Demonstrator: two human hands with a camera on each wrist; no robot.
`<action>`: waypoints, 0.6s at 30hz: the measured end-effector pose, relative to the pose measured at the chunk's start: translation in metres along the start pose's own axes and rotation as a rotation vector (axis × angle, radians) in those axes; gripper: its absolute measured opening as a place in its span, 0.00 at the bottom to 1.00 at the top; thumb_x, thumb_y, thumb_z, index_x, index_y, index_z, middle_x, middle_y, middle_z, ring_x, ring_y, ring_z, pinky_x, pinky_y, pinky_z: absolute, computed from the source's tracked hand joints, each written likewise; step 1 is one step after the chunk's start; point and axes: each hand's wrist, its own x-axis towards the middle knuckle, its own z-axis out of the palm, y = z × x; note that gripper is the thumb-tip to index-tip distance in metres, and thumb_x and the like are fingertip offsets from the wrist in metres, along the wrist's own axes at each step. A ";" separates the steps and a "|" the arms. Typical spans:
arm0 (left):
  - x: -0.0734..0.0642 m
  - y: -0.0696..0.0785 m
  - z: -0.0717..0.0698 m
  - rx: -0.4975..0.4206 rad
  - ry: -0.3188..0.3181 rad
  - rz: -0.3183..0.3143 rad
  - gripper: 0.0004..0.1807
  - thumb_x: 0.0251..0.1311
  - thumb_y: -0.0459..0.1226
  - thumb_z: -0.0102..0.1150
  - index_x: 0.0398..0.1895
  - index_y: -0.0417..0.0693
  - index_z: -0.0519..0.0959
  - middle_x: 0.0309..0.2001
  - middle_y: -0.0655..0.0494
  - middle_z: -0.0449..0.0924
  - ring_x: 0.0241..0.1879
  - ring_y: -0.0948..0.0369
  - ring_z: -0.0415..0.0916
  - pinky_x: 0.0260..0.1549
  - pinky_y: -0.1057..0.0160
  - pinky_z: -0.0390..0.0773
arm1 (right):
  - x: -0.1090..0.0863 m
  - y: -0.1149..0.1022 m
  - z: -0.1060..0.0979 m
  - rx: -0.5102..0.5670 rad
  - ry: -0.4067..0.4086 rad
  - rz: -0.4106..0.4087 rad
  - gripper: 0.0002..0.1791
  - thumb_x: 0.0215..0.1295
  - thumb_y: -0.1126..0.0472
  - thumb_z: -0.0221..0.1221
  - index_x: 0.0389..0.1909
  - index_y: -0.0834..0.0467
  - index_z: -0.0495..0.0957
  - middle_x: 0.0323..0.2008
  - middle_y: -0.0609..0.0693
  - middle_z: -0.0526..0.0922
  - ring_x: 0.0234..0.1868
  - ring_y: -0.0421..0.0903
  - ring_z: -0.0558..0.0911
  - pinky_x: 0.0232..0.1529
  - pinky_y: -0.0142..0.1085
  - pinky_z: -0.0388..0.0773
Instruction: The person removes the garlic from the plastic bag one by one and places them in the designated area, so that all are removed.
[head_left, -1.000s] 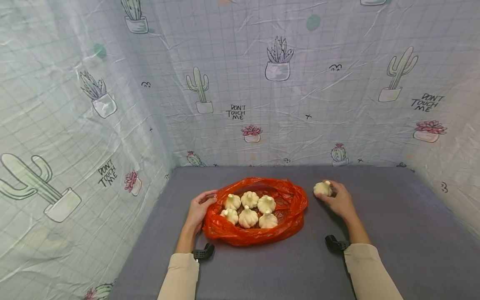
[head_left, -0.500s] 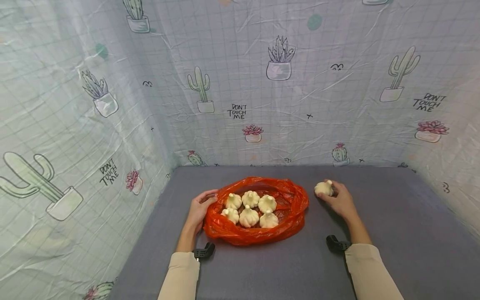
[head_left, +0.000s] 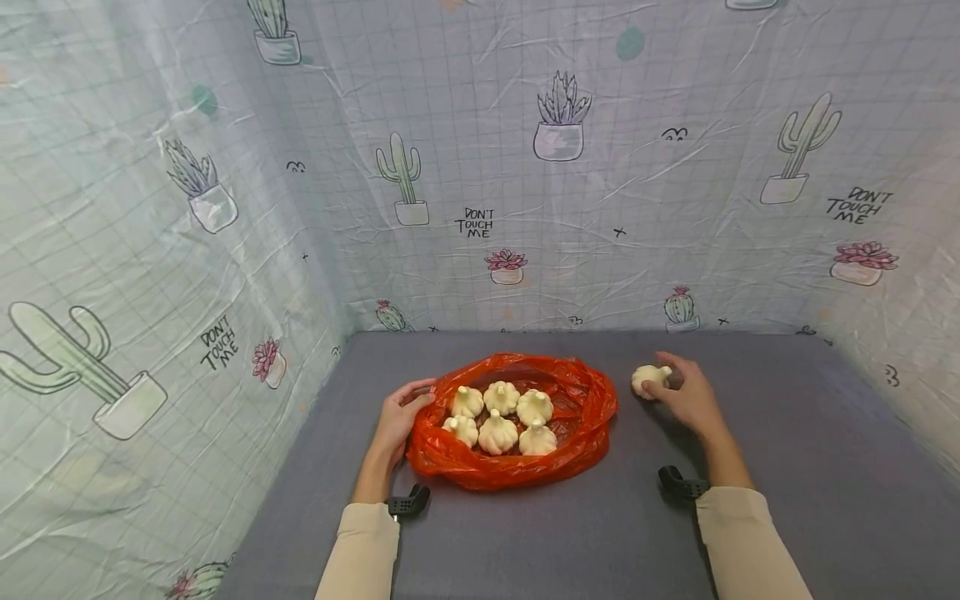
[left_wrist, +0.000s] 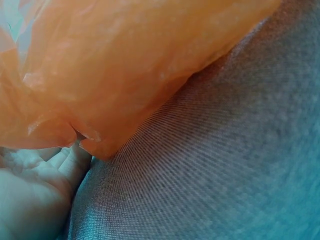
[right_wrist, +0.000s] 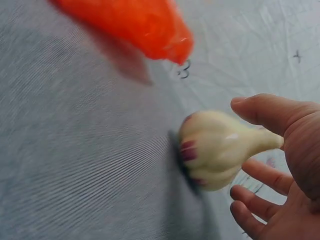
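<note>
A red plastic bag (head_left: 510, 475) with its mouth spread wide stands on the grey table, and several garlic bulbs (head_left: 497, 433) sit inside it. My left hand (head_left: 395, 423) holds the bag's left edge between thumb and fingers; the orange-looking film hides some fingertips in the left wrist view. To the right of the bag, one more garlic bulb (head_left: 651, 382) rests on the table, its stem tilted toward my right hand (head_left: 688, 398). In the right wrist view, thumb and fingers spread loosely about this garlic bulb (right_wrist: 215, 150), with a gap visible at the thumb.
The grey table (head_left: 540, 542) reaches back to a hanging cloth (head_left: 615, 192) printed with potted cacti, which also lines both sides. A dark wrist device (head_left: 408, 502) is on the left wrist, and another wrist device (head_left: 681, 485) is on the right.
My right hand has loosened from the garlic bulb and shifted slightly right. The bulb has tipped, its stem now leaning right. My left hand and the bag stay nearly still.
</note>
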 end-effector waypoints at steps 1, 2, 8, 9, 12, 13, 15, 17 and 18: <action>0.000 0.000 0.000 0.000 0.000 0.000 0.18 0.68 0.37 0.64 0.60 0.46 0.82 0.55 0.49 0.83 0.50 0.59 0.82 0.48 0.65 0.83 | -0.001 -0.003 -0.002 0.001 0.002 -0.005 0.40 0.70 0.48 0.63 0.75 0.64 0.63 0.69 0.74 0.63 0.63 0.71 0.71 0.55 0.63 0.73; 0.000 0.000 0.000 0.001 -0.001 0.000 0.18 0.68 0.37 0.64 0.60 0.46 0.82 0.55 0.49 0.83 0.51 0.59 0.82 0.48 0.65 0.83 | -0.001 -0.005 -0.004 0.002 0.004 -0.009 0.40 0.70 0.48 0.63 0.76 0.63 0.62 0.70 0.74 0.62 0.65 0.72 0.68 0.57 0.67 0.70; -0.001 0.000 0.000 0.014 -0.005 0.001 0.19 0.69 0.37 0.63 0.61 0.47 0.81 0.56 0.49 0.82 0.51 0.58 0.81 0.49 0.65 0.83 | -0.005 -0.032 -0.010 -0.002 0.068 -0.064 0.39 0.69 0.49 0.65 0.74 0.62 0.65 0.72 0.73 0.62 0.68 0.74 0.60 0.60 0.73 0.61; -0.001 0.000 0.000 0.011 -0.005 0.000 0.19 0.69 0.38 0.63 0.61 0.47 0.81 0.56 0.48 0.82 0.51 0.58 0.81 0.48 0.65 0.83 | -0.006 -0.037 -0.010 0.005 0.082 -0.078 0.38 0.68 0.49 0.65 0.74 0.62 0.66 0.72 0.72 0.63 0.68 0.74 0.61 0.60 0.72 0.61; -0.001 0.001 0.000 0.005 -0.007 0.002 0.19 0.68 0.37 0.63 0.61 0.45 0.81 0.56 0.47 0.82 0.51 0.59 0.81 0.48 0.66 0.83 | -0.006 -0.053 -0.007 0.033 0.112 -0.128 0.36 0.67 0.51 0.67 0.72 0.61 0.69 0.71 0.70 0.66 0.67 0.71 0.64 0.61 0.71 0.61; -0.001 0.002 0.000 0.000 -0.008 0.002 0.19 0.68 0.37 0.63 0.61 0.45 0.81 0.56 0.47 0.82 0.50 0.60 0.81 0.48 0.66 0.83 | -0.006 -0.058 -0.004 0.045 0.113 -0.143 0.36 0.67 0.52 0.67 0.72 0.61 0.69 0.70 0.69 0.67 0.67 0.70 0.66 0.62 0.70 0.62; -0.001 0.002 -0.001 -0.008 -0.007 0.003 0.19 0.68 0.37 0.63 0.61 0.44 0.81 0.55 0.47 0.82 0.50 0.60 0.81 0.48 0.66 0.83 | -0.005 -0.066 0.002 0.077 0.111 -0.177 0.35 0.67 0.53 0.67 0.72 0.59 0.70 0.68 0.67 0.69 0.66 0.68 0.69 0.62 0.68 0.64; -0.001 0.002 -0.001 -0.009 -0.009 0.005 0.19 0.68 0.36 0.63 0.61 0.44 0.81 0.55 0.48 0.82 0.50 0.60 0.81 0.48 0.66 0.83 | -0.005 -0.073 0.011 0.108 0.093 -0.213 0.34 0.67 0.55 0.67 0.72 0.58 0.70 0.67 0.65 0.70 0.65 0.66 0.70 0.63 0.66 0.67; -0.001 0.002 -0.001 -0.011 -0.008 0.006 0.19 0.68 0.36 0.63 0.61 0.44 0.81 0.55 0.48 0.82 0.50 0.60 0.82 0.48 0.66 0.83 | -0.005 -0.076 0.016 0.125 0.080 -0.228 0.34 0.67 0.55 0.68 0.72 0.57 0.70 0.67 0.65 0.71 0.65 0.65 0.71 0.63 0.65 0.68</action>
